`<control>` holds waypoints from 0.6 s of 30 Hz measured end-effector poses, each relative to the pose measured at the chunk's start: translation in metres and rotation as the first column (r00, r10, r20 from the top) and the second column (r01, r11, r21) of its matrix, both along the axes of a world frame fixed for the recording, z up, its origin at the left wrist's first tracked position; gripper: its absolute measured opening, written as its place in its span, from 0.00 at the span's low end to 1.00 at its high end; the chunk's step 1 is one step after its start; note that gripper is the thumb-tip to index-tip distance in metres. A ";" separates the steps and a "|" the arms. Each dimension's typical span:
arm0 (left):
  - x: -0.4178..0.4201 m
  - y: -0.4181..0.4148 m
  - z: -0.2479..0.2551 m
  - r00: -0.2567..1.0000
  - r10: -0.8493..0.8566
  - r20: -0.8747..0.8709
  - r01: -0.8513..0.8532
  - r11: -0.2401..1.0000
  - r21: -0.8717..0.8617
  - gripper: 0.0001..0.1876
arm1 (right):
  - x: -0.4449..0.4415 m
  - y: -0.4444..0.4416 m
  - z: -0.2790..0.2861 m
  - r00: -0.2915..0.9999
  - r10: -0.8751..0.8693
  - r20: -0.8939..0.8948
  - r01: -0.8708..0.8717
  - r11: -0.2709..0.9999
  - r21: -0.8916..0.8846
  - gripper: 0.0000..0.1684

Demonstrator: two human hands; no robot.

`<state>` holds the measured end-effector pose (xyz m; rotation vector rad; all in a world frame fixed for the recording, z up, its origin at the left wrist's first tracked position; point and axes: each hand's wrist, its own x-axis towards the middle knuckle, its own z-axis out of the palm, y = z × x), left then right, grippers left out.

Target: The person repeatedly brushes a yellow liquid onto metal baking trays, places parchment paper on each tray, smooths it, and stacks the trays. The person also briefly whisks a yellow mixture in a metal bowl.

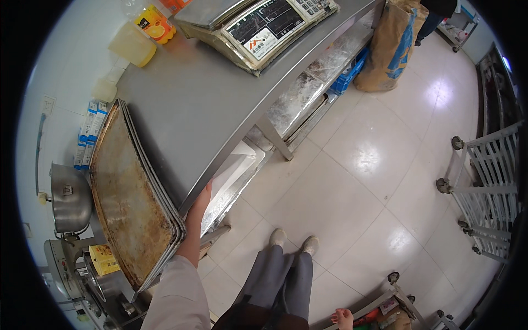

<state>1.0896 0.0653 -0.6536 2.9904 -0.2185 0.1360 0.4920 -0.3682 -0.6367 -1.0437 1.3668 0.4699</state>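
Note:
My left forearm, in a pale sleeve, passes beside the near corner of a stack of baking trays (132,181). My left hand (204,196) reaches beneath the front edge of the stainless-steel table (198,95), which hides most of its fingers. The trays lie on the table's near end, and the top one is stained brown. At the lower edge of the picture, my right hand (343,318) hangs by my side with loosely bent fingers and nothing visible in it. A wheeled rack (381,303) holding packages stands beside it.
A digital scale (264,37), an orange drink bottle (154,24) and a plastic measuring jug (134,45) stand on the table. Left are a steel bowl (70,202) and a mixer (60,268). A paper sack (383,45), a person's leg (427,29) and wheeled racks (486,185) occupy the floor.

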 end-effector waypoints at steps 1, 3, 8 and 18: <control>-0.001 0.005 -0.001 1.000 0.009 -0.004 -0.009 1.000 -0.017 0.21 | -0.002 -0.006 -0.002 0.999 0.034 0.007 -0.034 0.999 -0.002 0.18; -0.001 0.037 -0.028 0.992 0.077 0.100 -0.080 0.997 0.017 0.20 | -0.001 -0.013 -0.010 0.998 0.059 -0.004 -0.059 0.998 -0.010 0.15; -0.031 0.064 -0.043 0.952 0.244 0.184 -0.255 0.966 0.037 0.20 | -0.004 -0.018 -0.016 1.000 0.020 -0.018 -0.020 1.000 -0.022 0.11; -0.071 0.067 -0.001 0.886 0.456 0.089 -0.460 0.887 0.035 0.19 | -0.011 -0.018 -0.026 0.997 0.032 0.064 -0.031 0.999 -0.008 0.10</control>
